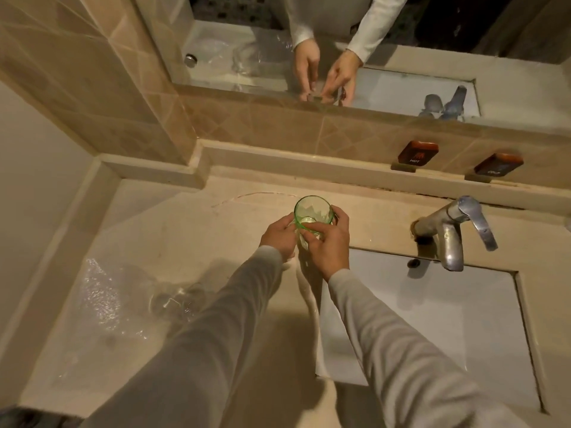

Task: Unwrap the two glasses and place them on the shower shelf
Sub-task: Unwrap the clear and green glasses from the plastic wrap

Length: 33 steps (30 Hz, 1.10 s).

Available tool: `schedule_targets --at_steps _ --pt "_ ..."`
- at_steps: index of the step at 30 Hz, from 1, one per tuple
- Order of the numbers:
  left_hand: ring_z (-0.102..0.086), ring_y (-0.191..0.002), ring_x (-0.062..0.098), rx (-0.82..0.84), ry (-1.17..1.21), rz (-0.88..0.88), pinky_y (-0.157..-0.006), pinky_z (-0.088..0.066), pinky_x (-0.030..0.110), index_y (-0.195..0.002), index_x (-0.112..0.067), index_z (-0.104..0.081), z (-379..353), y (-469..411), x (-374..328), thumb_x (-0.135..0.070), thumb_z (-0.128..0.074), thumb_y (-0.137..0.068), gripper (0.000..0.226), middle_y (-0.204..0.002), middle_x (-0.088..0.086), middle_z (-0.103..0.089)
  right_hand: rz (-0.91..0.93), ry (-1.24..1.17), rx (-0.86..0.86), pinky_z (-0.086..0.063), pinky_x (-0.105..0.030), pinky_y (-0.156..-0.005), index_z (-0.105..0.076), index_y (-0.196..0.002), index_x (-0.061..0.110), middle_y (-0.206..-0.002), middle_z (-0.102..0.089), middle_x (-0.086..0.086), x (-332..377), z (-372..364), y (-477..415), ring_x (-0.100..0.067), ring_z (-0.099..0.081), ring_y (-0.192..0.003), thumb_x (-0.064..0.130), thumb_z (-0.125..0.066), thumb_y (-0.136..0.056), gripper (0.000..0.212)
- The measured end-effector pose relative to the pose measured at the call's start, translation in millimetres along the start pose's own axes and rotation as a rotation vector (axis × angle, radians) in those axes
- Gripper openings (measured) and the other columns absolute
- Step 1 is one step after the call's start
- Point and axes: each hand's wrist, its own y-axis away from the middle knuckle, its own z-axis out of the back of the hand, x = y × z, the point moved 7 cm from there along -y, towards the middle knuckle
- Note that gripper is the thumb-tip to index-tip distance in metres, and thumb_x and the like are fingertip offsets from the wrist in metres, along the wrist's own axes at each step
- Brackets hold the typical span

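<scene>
A green glass [313, 211] is held upright above the beige counter [191, 230], its mouth facing up at me. My left hand [278, 234] grips its left side and my right hand [329, 242] wraps its front and right side; a bit of clear wrap seems to cling around its lower part. A second glass [176, 301] lies on the counter to the left, partly hidden by my left sleeve, inside or beside crumpled clear bubble wrap [105, 301].
A white sink [432, 319] lies to the right with a metal tap [451, 233] behind it. Above are a tiled ledge, two orange HOT and COLD signs [417, 152], and a mirror [278, 57] reflecting my hands. A wall bounds the left.
</scene>
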Motion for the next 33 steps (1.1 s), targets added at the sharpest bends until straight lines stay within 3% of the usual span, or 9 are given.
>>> schedule_targets --at_steps 10,13,15,19,21,23,26,29,33 --pt "-0.050 -0.067 0.023 -0.010 -0.064 -0.028 -0.066 -0.046 0.036 -0.123 -0.058 -0.056 0 -6 1 -0.043 -0.049 -0.091 0.035 -0.096 0.010 -0.056 0.004 -0.017 -0.028 -0.018 0.001 -0.103 -0.077 -0.109 -0.001 -0.157 -0.034 -0.011 0 -3 -3 -0.026 -0.037 -0.144 0.006 -0.079 -0.087 0.023" --pt "-0.059 -0.103 0.052 -0.014 -0.092 -0.061 -0.077 -0.050 0.046 -0.129 -0.048 -0.056 -1 -4 -3 -0.034 -0.046 -0.097 0.037 -0.130 0.027 -0.056 -0.005 0.000 -0.020 -0.019 -0.013 -0.111 -0.077 -0.113 0.005 -0.162 -0.031 -0.010 2 -5 -1 -0.028 -0.034 -0.148 0.010 -0.077 -0.090 0.023" --pt "-0.048 -0.123 0.054 -0.019 -0.121 -0.131 -0.096 -0.046 0.059 -0.132 -0.036 -0.059 1 -1 -7 -0.023 -0.044 -0.098 0.039 -0.134 0.025 -0.056 -0.002 0.012 -0.010 -0.020 -0.021 -0.115 -0.074 -0.120 0.010 -0.166 -0.026 -0.009 4 -7 3 -0.029 -0.030 -0.151 0.014 -0.075 -0.092 0.027" --pt "-0.058 -0.117 0.044 -0.018 -0.142 -0.221 -0.104 -0.045 0.055 -0.132 -0.019 -0.060 23 20 -9 0.001 -0.043 -0.092 0.048 -0.130 0.008 -0.064 0.050 0.047 -0.044 -0.016 -0.024 -0.119 -0.068 -0.130 0.016 -0.170 -0.015 -0.012 12 -7 18 -0.029 -0.019 -0.156 0.016 -0.071 -0.095 0.035" --pt "-0.066 -0.090 0.038 -0.022 -0.056 -0.256 -0.088 -0.054 0.049 -0.123 -0.013 -0.065 53 39 -3 -0.002 -0.049 -0.095 0.033 -0.120 0.017 -0.068 0.087 0.049 -0.120 -0.016 -0.023 -0.119 -0.067 -0.130 0.014 -0.168 -0.020 -0.014 17 -2 31 -0.030 -0.021 -0.154 0.014 -0.070 -0.096 0.034" --pt "-0.063 -0.070 0.023 -0.048 0.005 -0.304 -0.072 -0.052 0.037 -0.113 -0.013 -0.068 101 65 11 -0.012 -0.056 -0.093 0.024 -0.105 0.019 -0.070 0.129 0.016 -0.208 -0.024 -0.026 -0.118 -0.069 -0.126 0.009 -0.160 -0.033 -0.016 20 2 49 -0.029 -0.032 -0.148 0.009 -0.069 -0.095 0.031" --pt "-0.069 -0.083 0.027 -0.197 -0.049 -0.366 -0.075 -0.057 0.034 -0.098 -0.022 -0.070 185 100 40 -0.014 -0.060 -0.089 0.016 -0.098 0.010 -0.074 0.140 -0.045 -0.238 -0.041 -0.025 -0.106 -0.072 -0.117 0.007 -0.136 -0.056 -0.013 19 -4 79 -0.025 -0.054 -0.126 0.008 -0.069 -0.095 0.022" --pt "-0.068 -0.091 0.027 -0.344 -0.180 -0.312 -0.083 -0.056 0.039 -0.095 -0.024 -0.070 243 120 75 -0.016 -0.062 -0.089 0.013 -0.098 0.008 -0.074 0.013 -0.170 -0.179 -0.054 -0.030 -0.083 -0.070 -0.091 0.027 -0.097 -0.069 -0.003 13 -25 117 -0.013 -0.065 -0.088 0.020 -0.067 -0.098 0.010" --pt "-0.067 -0.092 0.021 -0.391 -0.188 -0.353 -0.084 -0.049 0.019 -0.097 -0.020 -0.071 268 128 103 -0.010 -0.062 -0.091 0.015 -0.092 0.000 -0.071 -0.112 -0.212 -0.120 -0.047 -0.017 -0.063 -0.064 -0.067 0.021 -0.066 -0.067 -0.001 0 -61 165 -0.017 -0.063 -0.067 0.051 -0.060 -0.096 0.041"
